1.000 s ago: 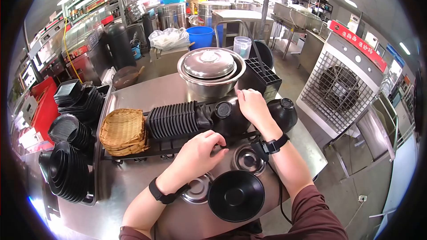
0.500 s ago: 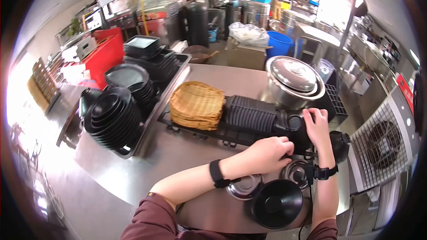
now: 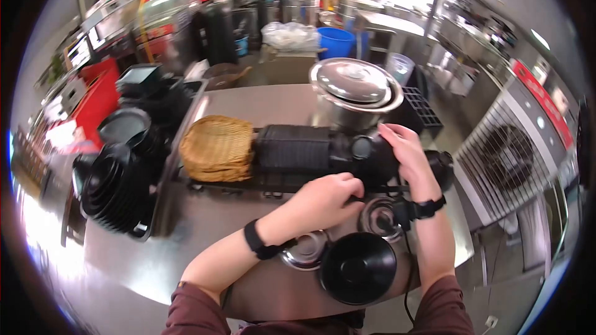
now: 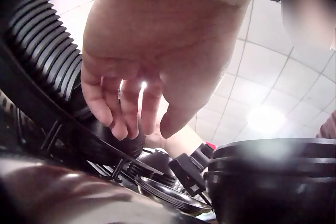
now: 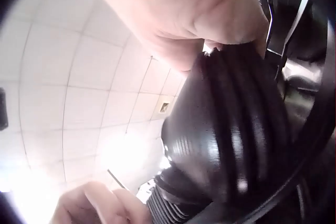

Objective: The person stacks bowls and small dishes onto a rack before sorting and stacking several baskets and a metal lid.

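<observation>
In the head view my right hand (image 3: 406,152) grips the far rim of the nested black bowls (image 3: 380,158), which stand on edge in a low black rack (image 3: 273,187). The right wrist view shows its fingers over the ridged rims of these bowls (image 5: 236,124). My left hand (image 3: 326,201) hovers just in front of the rack, its fingers loosely curled; in the left wrist view nothing lies between the fingers (image 4: 127,121) and thumb. Nearest to me, a stack of black bowls (image 3: 358,268) stands mouth up, with round steel dishes (image 3: 380,217) behind it.
Ribbed black dishes (image 3: 293,146) and woven baskets (image 3: 217,149) fill the rack's left part. More black bowls (image 3: 442,167) sit at its right end. A lidded steel pot (image 3: 355,96) stands behind. Far left, a tray holds black dishware (image 3: 115,189). A large fan unit (image 3: 512,149) stands right.
The head view swung left and then partly back right. My right hand stays at the bowls' rim, and my left hand stays close in front of the rack.
</observation>
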The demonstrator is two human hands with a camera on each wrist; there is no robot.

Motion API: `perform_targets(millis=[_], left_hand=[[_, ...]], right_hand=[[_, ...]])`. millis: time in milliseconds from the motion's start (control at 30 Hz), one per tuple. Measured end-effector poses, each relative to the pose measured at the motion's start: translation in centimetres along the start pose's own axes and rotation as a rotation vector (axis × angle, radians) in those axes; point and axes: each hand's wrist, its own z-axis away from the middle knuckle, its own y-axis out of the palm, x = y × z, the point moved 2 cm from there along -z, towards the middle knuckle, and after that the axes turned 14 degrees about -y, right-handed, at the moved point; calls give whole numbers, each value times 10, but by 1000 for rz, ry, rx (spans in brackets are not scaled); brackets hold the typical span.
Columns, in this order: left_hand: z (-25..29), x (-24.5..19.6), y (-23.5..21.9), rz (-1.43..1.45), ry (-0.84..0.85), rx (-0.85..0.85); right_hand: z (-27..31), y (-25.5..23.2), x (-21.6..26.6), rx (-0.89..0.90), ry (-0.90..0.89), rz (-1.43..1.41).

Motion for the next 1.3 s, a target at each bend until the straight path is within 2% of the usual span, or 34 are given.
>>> perform_targets(millis=[167, 233, 267, 400, 500, 600, 667, 733, 800, 867, 1033, 1100, 1133, 1233, 1300], left_hand=[[0, -2, -2, -43, -16, 10], [0, -1, -2, -37, -13, 13], [0, -2, -2, -32, -20, 11], [-1, -5, -2, -36, -21, 45], [-1, -4, 0, -41, -35, 52], [-1, -4, 1, -55, -12, 39], [-1, -4, 0, -60, -13, 34], [-1, -4, 0, -61, -12, 37], [-1, -3, -1, -61, -11, 38], [0, -4, -1, -57, -17, 37], [-1, -3, -1, -56, -9, 31], [0, -3, -1, -59, -8, 34], [0, -3, -1, -59, -3, 32], [1, -2, 0, -59, 2, 31], [0, -2, 0, -57, 2, 28]], right_hand=[[-8, -15, -12, -66, 135, -180], [-9, -15, -15, -49, 212, -384], [-10, -13, -19, -83, 256, -386], [-7, -6, -27, -56, 251, -320], [-6, -3, -31, -60, 154, -109], [-6, -1, -40, -77, 132, -8], [-6, 0, -39, -87, 153, -22], [-4, 6, -31, -15, 183, -146], [-1, 8, -32, 4, 133, -114], [-8, 6, -50, 60, 63, 55], [4, 11, -8, 132, 46, 107], [7, 11, 3, 365, -59, 508], [11, 11, 11, 437, -93, 604], [10, 8, 11, 438, -117, 664], [10, 4, 14, 530, -253, 798]])
